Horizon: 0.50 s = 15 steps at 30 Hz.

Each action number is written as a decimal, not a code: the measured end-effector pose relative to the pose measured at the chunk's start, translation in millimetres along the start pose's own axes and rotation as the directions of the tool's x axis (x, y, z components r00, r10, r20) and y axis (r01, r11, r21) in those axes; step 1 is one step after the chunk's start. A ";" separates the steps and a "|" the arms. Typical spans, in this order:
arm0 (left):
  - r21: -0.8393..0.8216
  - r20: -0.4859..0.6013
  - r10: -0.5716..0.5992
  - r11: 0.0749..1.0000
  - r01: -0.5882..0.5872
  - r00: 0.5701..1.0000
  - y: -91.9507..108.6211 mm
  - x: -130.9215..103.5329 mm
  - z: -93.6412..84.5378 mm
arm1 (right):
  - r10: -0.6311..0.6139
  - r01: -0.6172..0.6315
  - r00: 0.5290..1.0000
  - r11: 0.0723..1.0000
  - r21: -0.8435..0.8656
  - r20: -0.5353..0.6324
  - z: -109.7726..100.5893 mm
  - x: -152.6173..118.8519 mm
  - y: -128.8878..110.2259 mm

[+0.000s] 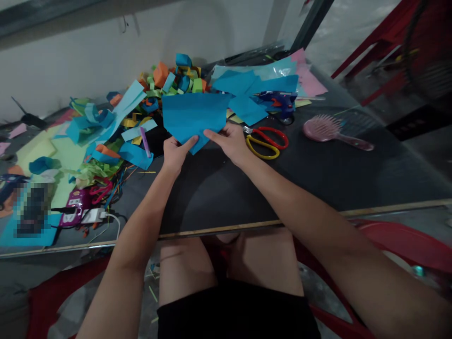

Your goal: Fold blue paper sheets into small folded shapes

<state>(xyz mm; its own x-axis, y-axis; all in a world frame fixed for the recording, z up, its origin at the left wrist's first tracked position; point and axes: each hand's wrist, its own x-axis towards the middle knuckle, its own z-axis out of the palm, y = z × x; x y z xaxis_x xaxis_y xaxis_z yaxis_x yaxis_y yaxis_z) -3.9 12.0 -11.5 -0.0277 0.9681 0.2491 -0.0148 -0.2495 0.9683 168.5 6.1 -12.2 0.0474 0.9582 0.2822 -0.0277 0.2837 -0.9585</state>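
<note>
A blue sheet of paper (pixel 195 114) with slanted lower edges is held up over the dark table, its lower tip pointing toward me. My left hand (pixel 176 151) pinches its lower left edge, thumb on top. On the lower right edge, my right hand (pixel 228 141) grips the same sheet, thumb also on top. The fingers beneath the paper are partly hidden. Scissors with red and yellow handles (pixel 263 153) lie just right of my right hand. Behind the sheet is a heap of coloured paper pieces (pixel 169 81).
More blue sheets (pixel 247 110) and a blue glue gun (pixel 282 101) lie at the back right. A pink hairbrush (pixel 321 132) rests farther right. At left are a purple marker (pixel 145 142), paper scraps and a purple power strip (pixel 76 207) with cables. The table's front edge (pixel 219 229) is near my legs.
</note>
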 end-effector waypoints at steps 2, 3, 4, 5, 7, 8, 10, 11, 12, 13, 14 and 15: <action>-0.010 0.012 0.015 1.000 -0.014 1.000 2.1 -2.6 2.8 | -0.001 0.001 1.000 1.000 -0.003 -0.023 -0.6 0.3 -1.6; -0.022 0.013 0.019 1.000 -0.019 1.000 2.8 -3.5 4.0 | -0.008 0.008 1.000 1.000 -0.008 -0.027 -0.9 0.2 -2.4; -0.037 0.013 0.021 0.999 -0.021 1.000 3.3 -4.1 4.9 | -0.020 0.020 0.999 1.000 -0.010 -0.029 -1.2 -0.1 -3.3; -0.052 0.011 0.022 0.998 -0.021 1.000 3.6 -4.4 5.5 | -0.033 0.033 0.999 0.999 -0.014 -0.027 -1.6 -0.6 -4.2; -0.074 0.004 0.008 0.997 -0.008 1.000 3.4 -4.2 5.9 | -0.055 0.054 0.998 0.998 -0.027 -0.025 -2.2 -1.6 -5.9; -0.077 0.001 -0.005 0.997 0.005 1.000 3.0 -4.0 5.9 | -0.061 0.060 0.998 0.998 -0.035 -0.025 -2.5 -2.1 -6.8; -0.079 -0.003 -0.036 0.996 0.036 0.999 1.9 -3.5 5.9 | -0.065 0.064 0.998 0.997 -0.053 -0.018 -2.8 -3.0 -8.3; -0.082 -0.004 -0.048 0.996 0.047 0.999 1.2 -3.4 6.0 | -0.063 0.062 0.998 0.996 -0.064 -0.015 -2.7 -3.3 -8.6; -0.086 -0.004 -0.054 0.995 0.054 0.999 0.3 -3.3 6.2 | -0.061 0.059 0.998 0.995 -0.076 -0.012 -2.3 -3.4 -8.5; -0.086 -0.003 -0.057 0.995 0.056 0.998 -0.6 -3.1 6.3 | -0.057 0.056 0.998 0.995 -0.088 -0.009 -1.8 -3.2 -7.9; -0.079 -0.007 -0.055 0.995 0.054 0.998 -1.6 -2.8 6.3 | -0.051 0.050 0.999 0.994 -0.097 -0.003 -1.2 -2.7 -6.7; -0.066 -0.015 -0.048 0.997 0.047 0.999 -2.6 -2.2 5.8 | -0.044 0.044 0.999 0.994 -0.102 0.006 -0.8 -1.9 -5.1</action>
<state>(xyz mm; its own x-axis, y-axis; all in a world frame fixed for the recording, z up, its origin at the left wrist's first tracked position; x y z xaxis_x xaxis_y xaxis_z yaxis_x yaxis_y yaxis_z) 2.0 10.7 -14.5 -0.0416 0.9785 0.2022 -0.0817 -0.2051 0.9753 169.4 2.8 -7.9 0.0428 0.9450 0.3244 0.0761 0.3207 -0.9441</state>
